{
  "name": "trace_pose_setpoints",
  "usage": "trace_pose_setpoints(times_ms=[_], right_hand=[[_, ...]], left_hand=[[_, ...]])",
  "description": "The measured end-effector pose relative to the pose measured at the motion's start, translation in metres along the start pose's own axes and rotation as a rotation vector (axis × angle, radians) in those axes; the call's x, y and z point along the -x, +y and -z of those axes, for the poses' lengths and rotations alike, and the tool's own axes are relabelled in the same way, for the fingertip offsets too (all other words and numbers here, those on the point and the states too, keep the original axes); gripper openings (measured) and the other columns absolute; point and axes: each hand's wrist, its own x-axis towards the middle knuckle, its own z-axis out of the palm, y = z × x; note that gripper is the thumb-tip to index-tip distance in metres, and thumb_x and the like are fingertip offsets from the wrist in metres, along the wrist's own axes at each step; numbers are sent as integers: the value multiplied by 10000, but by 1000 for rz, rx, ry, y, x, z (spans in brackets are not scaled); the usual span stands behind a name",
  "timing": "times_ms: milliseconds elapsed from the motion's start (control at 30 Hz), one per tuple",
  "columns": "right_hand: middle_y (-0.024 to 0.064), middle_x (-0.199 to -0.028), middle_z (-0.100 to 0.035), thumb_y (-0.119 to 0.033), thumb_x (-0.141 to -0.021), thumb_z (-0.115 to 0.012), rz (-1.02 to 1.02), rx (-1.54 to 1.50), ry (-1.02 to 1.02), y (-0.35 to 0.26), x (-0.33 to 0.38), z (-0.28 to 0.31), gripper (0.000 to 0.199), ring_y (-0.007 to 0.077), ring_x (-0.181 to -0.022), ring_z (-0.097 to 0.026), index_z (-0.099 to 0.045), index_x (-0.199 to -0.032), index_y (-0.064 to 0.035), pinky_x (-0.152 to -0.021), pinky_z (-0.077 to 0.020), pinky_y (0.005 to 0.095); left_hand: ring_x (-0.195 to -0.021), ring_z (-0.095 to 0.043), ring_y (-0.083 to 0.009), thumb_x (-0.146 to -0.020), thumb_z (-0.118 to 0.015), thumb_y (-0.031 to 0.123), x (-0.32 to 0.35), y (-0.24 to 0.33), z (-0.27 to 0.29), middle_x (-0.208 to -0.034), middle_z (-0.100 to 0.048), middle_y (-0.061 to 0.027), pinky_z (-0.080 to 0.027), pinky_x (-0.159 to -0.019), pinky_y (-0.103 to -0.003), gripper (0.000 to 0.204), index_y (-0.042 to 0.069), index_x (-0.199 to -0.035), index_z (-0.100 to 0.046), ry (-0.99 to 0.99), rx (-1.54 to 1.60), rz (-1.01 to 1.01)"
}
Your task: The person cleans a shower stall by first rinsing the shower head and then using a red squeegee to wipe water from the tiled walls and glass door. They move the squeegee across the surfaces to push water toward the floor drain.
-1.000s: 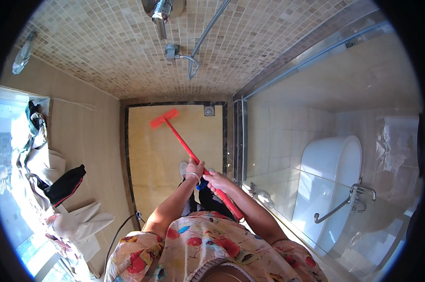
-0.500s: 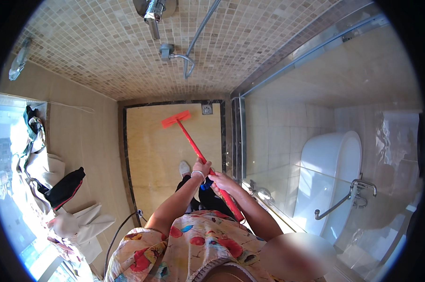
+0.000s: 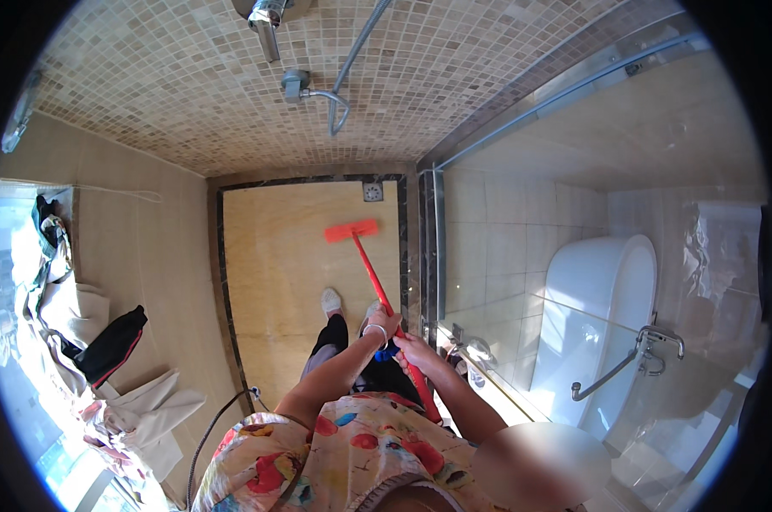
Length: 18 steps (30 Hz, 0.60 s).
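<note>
A red floor brush with a long handle rests its flat, wide head on the yellowish shower floor. My left hand, a white bracelet at its wrist, is closed around the middle of the handle. Lower down and nearer my body, my right hand also grips the handle. The handle's end comes back close to my patterned shirt. Whether the head's underside has bristles is hidden. Something blue shows just beneath my hands.
A square drain lies near the far right floor corner. A glass partition and track separate a white bathtub on the right. Clothes hang by the window at left. A shower hose hangs on the mosaic wall.
The brush head has moved right and nearer to me, away from the far edge. Both hands keep their hold and have shifted slightly right. The left foot shows more of its shoe.
</note>
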Motion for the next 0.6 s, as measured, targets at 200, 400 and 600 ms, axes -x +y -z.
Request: trace_pose_setpoints(times_ms=[200,400,600], right_hand=[[1,-562,-427,-284,-871,-426,-11,89,78,-12,-12,-19,162,97,-396,-409,-429,-883,-122,-345,-362,267],[13,-564,-427,-271,-866,-429,28,94,75,-4,-22,-14,169,106,-378,-406,-432,-886,-103,-321,-363,283],[19,-543,-422,-247,-862,-432,109,122,80,2,-42,-7,177,115,-353,-402,-445,-930,-85,-297,-349,275]], left_hand=[[-800,-597,-313,-704,-533,325,-24,-21,0,-812,-601,-206,-460,-712,-382,417,-5,-958,-517,41,33,-15],[-780,-598,-322,-703,-514,317,-31,-25,-7,-775,-599,-210,-460,-695,-386,400,-9,-934,-525,56,-6,-39],[-777,-587,-352,-705,-524,330,-41,-28,-10,-784,-592,-233,-454,-695,-406,400,5,-939,-514,139,-32,-52]])
